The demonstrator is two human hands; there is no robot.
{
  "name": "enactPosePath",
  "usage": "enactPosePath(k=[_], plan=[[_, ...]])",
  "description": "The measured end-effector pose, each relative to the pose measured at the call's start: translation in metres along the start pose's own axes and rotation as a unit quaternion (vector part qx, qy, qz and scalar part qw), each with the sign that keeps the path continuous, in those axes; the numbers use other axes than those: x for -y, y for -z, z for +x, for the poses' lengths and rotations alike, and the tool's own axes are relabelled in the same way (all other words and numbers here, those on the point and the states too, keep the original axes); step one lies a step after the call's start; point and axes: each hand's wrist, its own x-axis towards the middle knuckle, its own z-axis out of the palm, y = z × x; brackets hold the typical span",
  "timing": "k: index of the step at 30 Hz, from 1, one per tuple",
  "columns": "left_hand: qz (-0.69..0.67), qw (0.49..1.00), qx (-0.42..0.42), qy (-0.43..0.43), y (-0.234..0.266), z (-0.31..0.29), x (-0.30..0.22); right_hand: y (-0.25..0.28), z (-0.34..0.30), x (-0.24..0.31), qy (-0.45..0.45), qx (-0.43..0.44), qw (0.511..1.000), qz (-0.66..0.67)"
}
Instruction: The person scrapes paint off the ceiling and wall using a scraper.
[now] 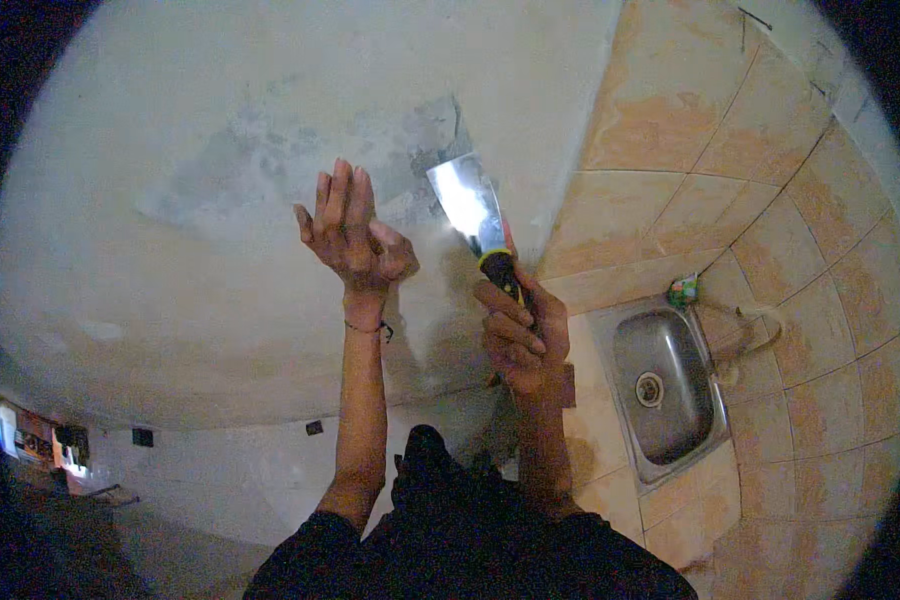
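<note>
My right hand [522, 338] is wrapped round the dark handle of a putty knife [468, 205]. Its broad shiny blade points up and to the left, by the edge of a rough grey patch [240, 155] on the pale wall. Whether the blade touches the wall I cannot tell. To the left of the knife, my left hand [354, 230] is raised in front of the patch with its fingers stretched out and nothing visible in it. A thin dark band circles that wrist.
A steel sink [625, 400] is set into an orange-beige tiled counter on the right, with a small green packet [683, 290] at its far corner. Tiled wall [660, 95] meets the pale wall at upper right. Two small dark squares show at lower left.
</note>
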Motion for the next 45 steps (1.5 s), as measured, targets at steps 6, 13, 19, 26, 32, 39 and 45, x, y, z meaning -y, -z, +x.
enactPosePath(k=[6, 13, 19, 26, 32, 39, 45], plan=[[-0.001, 1.0, 0.008, 0.0, 0.003, 0.002, -0.001, -0.008, 0.002, -0.001, 0.0, 0.01, 0.999, 0.033], [0.003, 1.0, 0.009, 0.0, 0.002, 0.0, 0.002, -0.003, -0.001, -0.005, 0.023, -0.023, 0.999, -0.032], [-0.003, 1.0, -0.003, -0.003, 0.002, 0.001, 0.002, -0.01, 0.003, -0.001, 0.018, -0.048, 0.996, -0.07], [-0.002, 1.0, 0.003, 0.001, 0.003, 0.003, -0.002, -0.007, 0.005, -0.002, 0.022, 0.005, 1.0, -0.014], [0.003, 1.0, 0.0, -0.012, 0.001, 0.0, 0.002, -0.002, 0.001, -0.003, 0.022, -0.005, 0.999, 0.046], [-0.004, 1.0, 0.01, 0.003, 0.004, 0.001, 0.001, -0.015, 0.001, -0.005, 0.001, -0.015, 0.996, 0.088], [-0.01, 1.0, 0.001, -0.005, 0.003, 0.002, 0.0, -0.021, 0.001, -0.004, -0.008, -0.021, 0.993, 0.118]])
